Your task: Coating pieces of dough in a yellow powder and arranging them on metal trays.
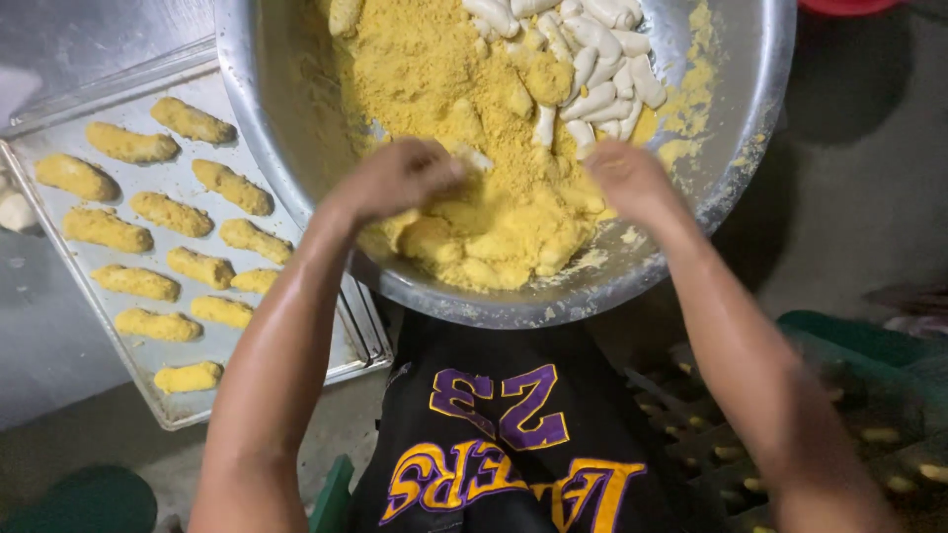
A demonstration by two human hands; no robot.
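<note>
A big metal bowl (750, 128) sits in front of me, filled with yellow crumbs (434, 69) and several white dough sticks (592, 59) at its far side. Crumb-coated pieces (494, 247) are heaped at the near rim. My left hand (400, 178) reaches into the crumbs with fingers curled around a pale piece. My right hand (632, 178) presses into the crumbs next to the white sticks; what it grips is hidden.
A metal tray (168, 410) lies to the left of the bowl, holding several crumb-coated sticks (173, 212) in rows. A green crate (869, 345) stands at the right. A black garment covers my lap (494, 395).
</note>
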